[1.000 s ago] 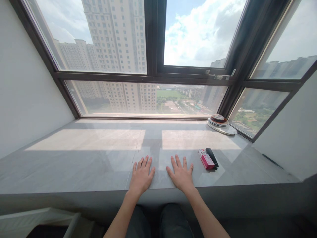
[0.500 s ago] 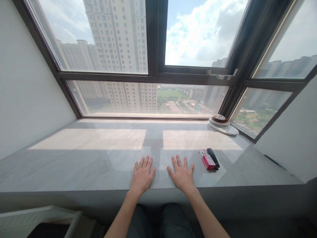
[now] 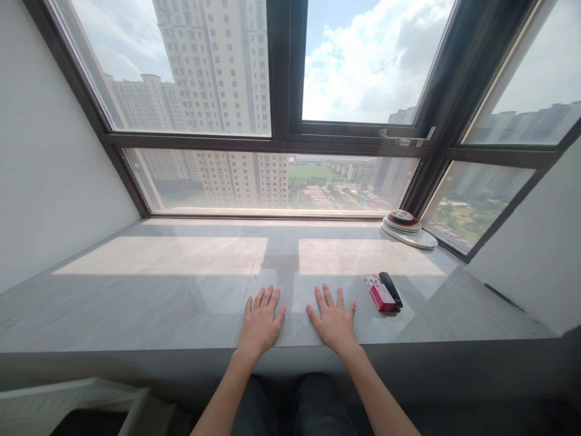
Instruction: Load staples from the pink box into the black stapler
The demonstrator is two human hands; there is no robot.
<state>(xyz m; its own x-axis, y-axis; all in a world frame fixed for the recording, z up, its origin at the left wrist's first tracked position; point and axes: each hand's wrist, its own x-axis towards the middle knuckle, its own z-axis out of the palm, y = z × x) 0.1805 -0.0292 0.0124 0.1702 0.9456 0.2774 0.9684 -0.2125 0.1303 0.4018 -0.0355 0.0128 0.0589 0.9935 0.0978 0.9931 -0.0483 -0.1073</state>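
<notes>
My left hand (image 3: 260, 321) lies palm down on the grey stone windowsill (image 3: 136, 309), fingers spread, holding nothing. To its right, my right hand (image 3: 333, 320) rests flat in the same way, also with its fingers apart. A small pink-and-white box (image 3: 382, 298) is the nearest object to my right hand, a little to its right and not touched. Against that box lies a black stapler-like object (image 3: 391, 290), partly hidden by it. A second small white-and-red patterned item (image 3: 372, 279) shows behind the pink box.
Several stacked plates or round flat pieces (image 3: 406, 225) sit in the sill's far right corner, by the dark window frame (image 3: 272, 144). A thin dark strip (image 3: 503, 297) lies along the right wall. Below the sill at left stands a pale plastic piece (image 3: 77, 390).
</notes>
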